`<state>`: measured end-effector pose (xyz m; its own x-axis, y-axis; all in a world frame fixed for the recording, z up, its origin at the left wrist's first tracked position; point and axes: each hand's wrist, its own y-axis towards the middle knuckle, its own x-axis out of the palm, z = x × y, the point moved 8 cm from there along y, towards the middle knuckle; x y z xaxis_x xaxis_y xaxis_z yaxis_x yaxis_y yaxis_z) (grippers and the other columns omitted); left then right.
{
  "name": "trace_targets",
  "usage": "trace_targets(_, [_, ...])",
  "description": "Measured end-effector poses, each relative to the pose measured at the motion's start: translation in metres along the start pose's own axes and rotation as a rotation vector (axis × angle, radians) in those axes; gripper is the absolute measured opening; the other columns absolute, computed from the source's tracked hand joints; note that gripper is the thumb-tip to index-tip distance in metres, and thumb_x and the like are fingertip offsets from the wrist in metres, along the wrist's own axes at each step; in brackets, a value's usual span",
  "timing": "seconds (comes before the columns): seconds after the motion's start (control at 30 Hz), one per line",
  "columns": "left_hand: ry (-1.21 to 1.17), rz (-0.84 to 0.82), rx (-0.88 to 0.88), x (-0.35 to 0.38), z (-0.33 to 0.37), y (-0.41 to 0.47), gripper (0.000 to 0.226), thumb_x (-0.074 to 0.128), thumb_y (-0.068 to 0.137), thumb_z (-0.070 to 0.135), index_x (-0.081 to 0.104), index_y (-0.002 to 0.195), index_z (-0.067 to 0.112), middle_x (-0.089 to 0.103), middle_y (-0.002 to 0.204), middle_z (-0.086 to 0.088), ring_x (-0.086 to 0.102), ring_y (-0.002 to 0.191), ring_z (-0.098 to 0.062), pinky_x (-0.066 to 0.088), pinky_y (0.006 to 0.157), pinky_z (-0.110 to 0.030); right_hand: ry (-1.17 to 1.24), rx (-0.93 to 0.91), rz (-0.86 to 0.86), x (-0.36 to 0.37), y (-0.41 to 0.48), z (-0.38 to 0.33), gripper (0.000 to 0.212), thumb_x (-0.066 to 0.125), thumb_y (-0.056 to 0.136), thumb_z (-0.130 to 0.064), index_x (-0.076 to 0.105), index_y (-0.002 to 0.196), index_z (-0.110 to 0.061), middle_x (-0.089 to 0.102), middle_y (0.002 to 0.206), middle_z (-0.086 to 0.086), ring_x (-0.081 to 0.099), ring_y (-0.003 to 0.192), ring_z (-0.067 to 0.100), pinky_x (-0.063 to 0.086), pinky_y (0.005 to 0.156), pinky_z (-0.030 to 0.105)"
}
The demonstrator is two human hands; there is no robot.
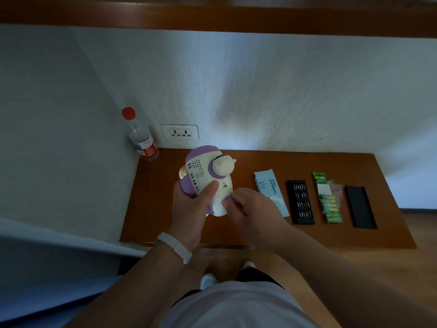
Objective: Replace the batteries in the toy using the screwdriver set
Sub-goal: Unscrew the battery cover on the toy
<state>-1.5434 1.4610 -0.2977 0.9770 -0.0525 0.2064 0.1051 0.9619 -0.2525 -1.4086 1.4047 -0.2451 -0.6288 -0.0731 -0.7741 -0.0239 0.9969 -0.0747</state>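
A cream and purple toy is held above the brown table, its underside with speaker holes turned up. My left hand grips its left side, thumb pressed on the cream base. My right hand holds the toy's lower right part, fingers curled at a purple piece. On the table to the right lie the black tray of screwdriver bits, the green pack of batteries and a black lid.
A light blue box lies just right of my right hand. A water bottle with a red cap stands in the back left corner by a wall socket. White walls close off the table's back and left.
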Motion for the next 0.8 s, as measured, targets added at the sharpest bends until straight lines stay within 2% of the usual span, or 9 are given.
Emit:
trace_targets(0.2, [-0.041,0.014,0.014,0.003,0.004,0.003,0.075,0.079,0.067,0.030,0.051,0.134,0.013,0.069,0.121,-0.005,0.070,0.104,-0.018,0.059,0.073,-0.030,0.064,0.014,0.038,-0.003,0.004,-0.001,0.017,0.047,0.099,-0.041,0.051,0.086,-0.029,0.047,0.073,-0.020,0.051,0.072,0.002,0.037,0.058,0.010])
trace_targets(0.33, [-0.067,-0.008,0.012,0.004,0.006,0.007,0.067,0.078,0.070,0.025,0.053,0.132,0.013,0.070,0.118,-0.005,0.070,0.104,-0.018,0.059,0.072,-0.028,0.091,0.004,0.058,-0.002,0.007,-0.005,0.017,0.049,0.099,-0.039,0.054,0.087,-0.027,0.050,0.076,-0.017,0.053,0.075,0.006,0.037,0.059,0.010])
trace_targets(0.43, [-0.050,-0.031,0.016,0.002,0.007,0.014,0.073,0.087,0.072,0.026,0.051,0.135,0.011,0.068,0.123,-0.009,0.068,0.110,-0.024,0.060,0.077,-0.036,0.103,-0.002,0.074,-0.004,0.009,-0.006,0.017,0.050,0.099,-0.038,0.052,0.085,-0.028,0.049,0.073,-0.018,0.053,0.077,0.004,0.039,0.060,0.010])
trace_targets(0.53, [-0.036,-0.039,0.004,-0.001,0.006,0.018,0.082,0.085,0.065,0.037,0.050,0.135,0.011,0.066,0.125,-0.011,0.066,0.113,-0.029,0.060,0.084,-0.048,0.117,-0.003,0.080,-0.004,0.010,-0.008,0.020,0.050,0.099,-0.037,0.049,0.080,-0.031,0.048,0.070,-0.017,0.051,0.081,0.000,0.041,0.064,0.011])
trace_targets(0.7, [-0.007,-0.025,0.010,-0.004,0.005,0.018,0.080,0.084,0.062,0.040,0.053,0.131,0.013,0.069,0.120,-0.008,0.067,0.111,-0.028,0.060,0.084,-0.049,0.072,-0.018,0.068,-0.006,0.012,-0.012,0.024,0.052,0.097,-0.038,0.048,0.075,-0.030,0.048,0.067,-0.015,0.052,0.075,0.002,0.038,0.057,0.012])
trace_targets(0.8, [-0.005,-0.022,0.020,-0.007,0.009,0.018,0.081,0.084,0.063,0.038,0.052,0.132,0.012,0.069,0.121,-0.007,0.068,0.111,-0.027,0.060,0.081,-0.047,0.132,0.037,0.048,-0.008,0.013,-0.009,0.025,0.057,0.095,-0.039,0.050,0.074,-0.028,0.052,0.069,-0.011,0.053,0.068,0.005,0.037,0.057,0.013])
